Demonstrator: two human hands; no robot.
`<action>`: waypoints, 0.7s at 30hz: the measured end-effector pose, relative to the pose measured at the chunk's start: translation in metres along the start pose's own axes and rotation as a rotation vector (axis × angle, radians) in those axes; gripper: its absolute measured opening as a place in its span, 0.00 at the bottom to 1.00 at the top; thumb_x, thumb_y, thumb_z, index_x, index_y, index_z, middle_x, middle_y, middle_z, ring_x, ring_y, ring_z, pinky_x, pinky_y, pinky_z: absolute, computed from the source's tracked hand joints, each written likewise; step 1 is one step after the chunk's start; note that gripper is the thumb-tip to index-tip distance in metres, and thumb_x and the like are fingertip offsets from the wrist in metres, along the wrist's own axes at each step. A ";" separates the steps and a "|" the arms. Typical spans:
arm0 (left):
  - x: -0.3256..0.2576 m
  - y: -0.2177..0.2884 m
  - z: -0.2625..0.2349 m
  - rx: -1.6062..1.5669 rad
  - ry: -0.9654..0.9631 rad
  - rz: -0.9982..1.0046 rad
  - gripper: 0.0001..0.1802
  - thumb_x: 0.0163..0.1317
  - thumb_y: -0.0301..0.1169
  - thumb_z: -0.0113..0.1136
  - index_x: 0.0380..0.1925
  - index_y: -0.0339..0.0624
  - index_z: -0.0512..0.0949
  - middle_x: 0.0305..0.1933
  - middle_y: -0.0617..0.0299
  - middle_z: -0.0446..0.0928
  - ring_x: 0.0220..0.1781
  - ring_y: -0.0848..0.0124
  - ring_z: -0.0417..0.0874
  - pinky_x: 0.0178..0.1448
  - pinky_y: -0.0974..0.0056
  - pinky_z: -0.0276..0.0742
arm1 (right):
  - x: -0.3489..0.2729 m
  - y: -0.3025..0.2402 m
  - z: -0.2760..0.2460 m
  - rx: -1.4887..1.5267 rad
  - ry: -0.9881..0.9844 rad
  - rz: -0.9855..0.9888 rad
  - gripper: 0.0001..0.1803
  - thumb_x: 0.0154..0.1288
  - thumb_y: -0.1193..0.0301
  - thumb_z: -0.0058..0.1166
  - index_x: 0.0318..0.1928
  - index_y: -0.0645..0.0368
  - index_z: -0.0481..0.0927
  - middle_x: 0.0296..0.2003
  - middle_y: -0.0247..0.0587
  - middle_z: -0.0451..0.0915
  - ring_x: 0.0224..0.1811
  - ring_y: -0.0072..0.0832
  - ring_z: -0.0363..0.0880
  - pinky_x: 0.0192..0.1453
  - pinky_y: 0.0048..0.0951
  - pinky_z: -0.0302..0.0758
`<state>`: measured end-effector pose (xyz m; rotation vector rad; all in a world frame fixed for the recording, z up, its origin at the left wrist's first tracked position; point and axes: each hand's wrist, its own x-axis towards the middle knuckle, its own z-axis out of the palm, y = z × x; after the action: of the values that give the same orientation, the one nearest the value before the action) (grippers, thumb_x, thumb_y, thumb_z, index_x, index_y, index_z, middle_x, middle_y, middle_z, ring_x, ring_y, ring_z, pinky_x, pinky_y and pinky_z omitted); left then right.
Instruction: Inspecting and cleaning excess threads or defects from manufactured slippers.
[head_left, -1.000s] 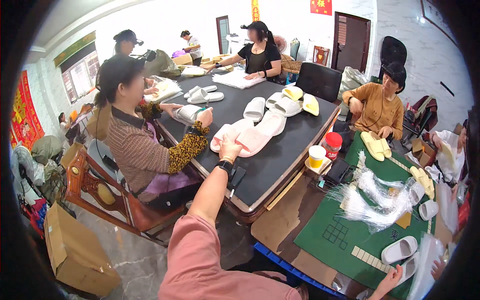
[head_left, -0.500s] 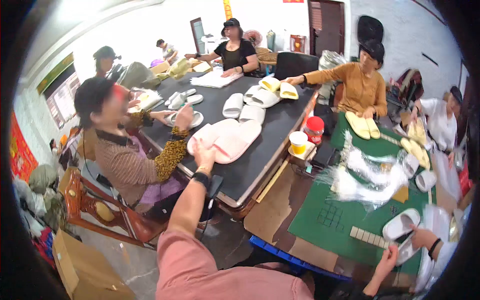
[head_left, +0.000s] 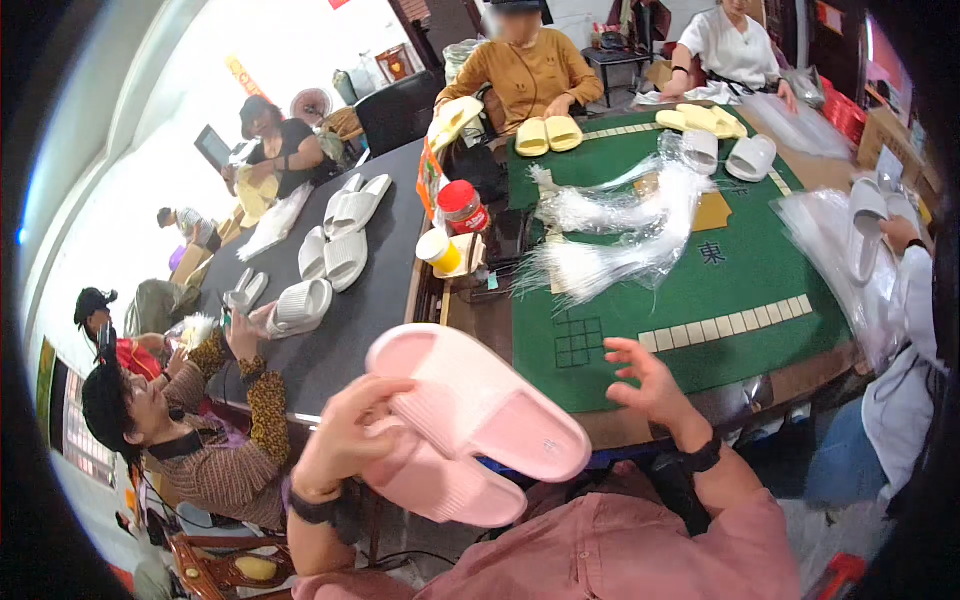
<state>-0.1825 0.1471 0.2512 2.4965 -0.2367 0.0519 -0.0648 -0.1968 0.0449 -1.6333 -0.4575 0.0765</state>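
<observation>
We record pale pink slippers point(head_left: 478, 415) with parallel ribbing on the straps point(head_left: 445, 400), and a dusty pink shirt point(head_left: 600, 550). We note a green mat point(head_left: 745, 290) bearing a dark grid point(head_left: 579, 343) and a row of cream blocks point(head_left: 730, 323), yellow slippers point(head_left: 563, 132), and a yellow-and-black mottled sleeve point(head_left: 265, 405).

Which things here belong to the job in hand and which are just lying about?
Seems part of the job:
Pink slippers, in the left hand, with the open right hand nearby
White slippers on the dark table
Yellow slippers on the green mat

Probably just lying about:
Yellow-and-white cup
Red-lidded jar
Fan in the background
</observation>
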 end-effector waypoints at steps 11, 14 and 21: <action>0.156 -0.091 0.146 0.085 0.032 0.054 0.43 0.48 0.30 0.69 0.66 0.38 0.62 0.60 0.44 0.68 0.61 0.55 0.70 0.64 0.59 0.69 | -0.027 0.056 -0.031 -0.138 0.270 0.210 0.16 0.63 0.76 0.50 0.52 0.67 0.75 0.37 0.47 0.82 0.37 0.32 0.82 0.42 0.32 0.78; 0.131 -0.120 0.185 0.012 0.021 0.038 0.39 0.53 0.34 0.66 0.65 0.34 0.63 0.64 0.41 0.65 0.66 0.50 0.67 0.69 0.56 0.63 | -0.037 0.063 -0.047 0.024 0.306 0.354 0.17 0.67 0.77 0.45 0.56 0.65 0.72 0.43 0.40 0.79 0.35 0.20 0.77 0.26 0.20 0.76; 0.063 -0.109 0.231 0.035 0.181 0.048 0.42 0.54 0.41 0.69 0.63 0.29 0.63 0.64 0.36 0.64 0.67 0.41 0.64 0.69 0.51 0.62 | -0.023 0.044 -0.021 -0.325 0.161 0.148 0.28 0.57 0.68 0.62 0.57 0.64 0.72 0.45 0.49 0.76 0.38 0.33 0.78 0.43 0.32 0.77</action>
<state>-0.1053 0.0870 0.0073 2.5022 -0.2207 0.3030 -0.0684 -0.2261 0.0000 -1.9746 -0.2323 -0.0206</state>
